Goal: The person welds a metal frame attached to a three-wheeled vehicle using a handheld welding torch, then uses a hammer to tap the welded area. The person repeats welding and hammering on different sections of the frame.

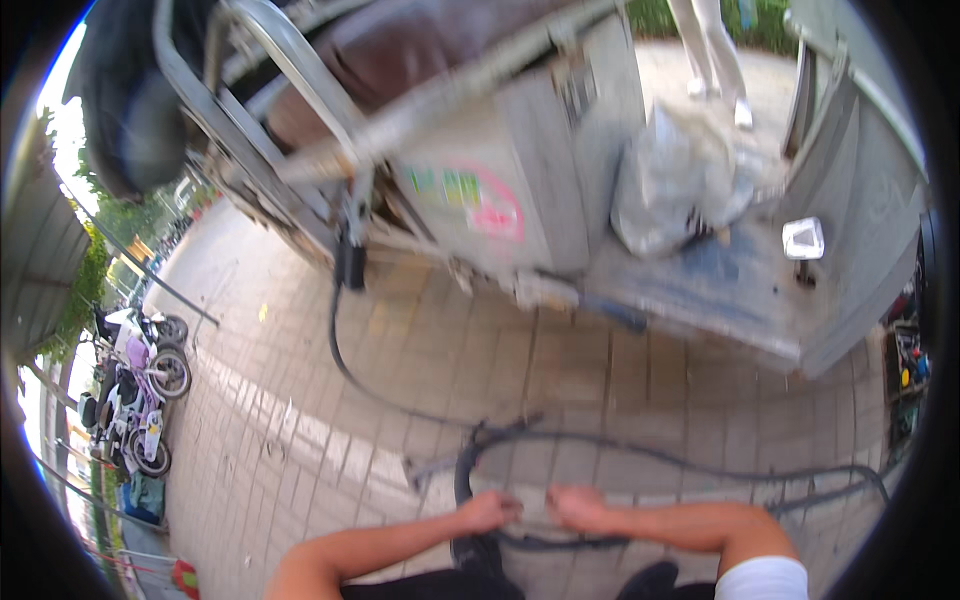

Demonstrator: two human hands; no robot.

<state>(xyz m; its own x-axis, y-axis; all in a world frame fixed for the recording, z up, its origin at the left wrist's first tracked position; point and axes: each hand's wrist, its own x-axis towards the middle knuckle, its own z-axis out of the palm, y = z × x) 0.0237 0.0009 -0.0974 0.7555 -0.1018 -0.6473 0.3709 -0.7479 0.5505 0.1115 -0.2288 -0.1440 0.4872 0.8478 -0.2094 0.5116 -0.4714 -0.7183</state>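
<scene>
My left hand (490,512) is low in the middle of the head view, its fingers curled together beside a thick black rubber-like loop (465,478). A short gap away, my right hand (577,508) is closed too, its fingertips turned towards the left one. What either hand grips, if anything, is too small and blurred to make out. Lower parts of the loop pass behind and below both hands. A thin black hose or cable (338,345) runs from the vehicle down to the loop, and another dark line (690,462) leads off right.
Ahead stands a worn grey cargo tricycle (480,190) with a brown seat (400,60). A whitish plastic bag (665,190) rests on its footboard (690,290). Beyond it, a person in pale trousers (712,50) stands. Parked scooters (140,390) line the left; paving (300,490) spreads underneath.
</scene>
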